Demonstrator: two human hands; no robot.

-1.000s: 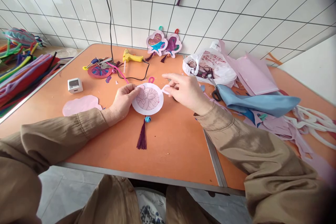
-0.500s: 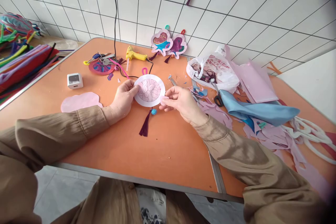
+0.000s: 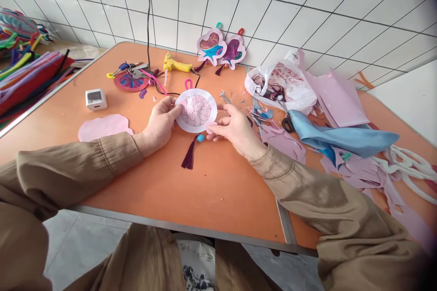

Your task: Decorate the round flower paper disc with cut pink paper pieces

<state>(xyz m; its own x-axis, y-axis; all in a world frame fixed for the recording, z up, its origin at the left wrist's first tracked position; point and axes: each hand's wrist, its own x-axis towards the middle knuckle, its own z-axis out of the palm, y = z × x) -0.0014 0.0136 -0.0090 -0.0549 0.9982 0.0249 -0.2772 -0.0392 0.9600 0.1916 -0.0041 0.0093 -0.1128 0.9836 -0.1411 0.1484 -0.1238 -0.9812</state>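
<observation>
A round paper pendant (image 3: 195, 128) with a white rim and a pink line-drawn flower in its middle is held just above the table. It has a pink loop (image 3: 188, 84) on top. Below hang a blue bell (image 3: 200, 137) and a dark purple tassel (image 3: 188, 158). My left hand (image 3: 160, 120) is closed on the pendant's left edge, thumb over the front. At the lower right edge, my right hand (image 3: 235, 129) pinches the rim between thumb and fingers, its other fingers loosely curled. What lies behind the pendant is hidden.
A yellow glue gun (image 3: 177, 64) lies behind, near keys (image 3: 138, 72) and a red round pendant (image 3: 126, 82). A white adapter (image 3: 96, 100) and a pink paper cutout (image 3: 104, 128) sit left. Rightward are a plastic bag (image 3: 297, 93), scissors (image 3: 287, 124), blue ribbon (image 3: 341, 138) and pink scraps (image 3: 285, 143).
The pendant has turned or tilted slightly, and my right hand has come closer onto its lower right edge. The whole view has shifted a little.
</observation>
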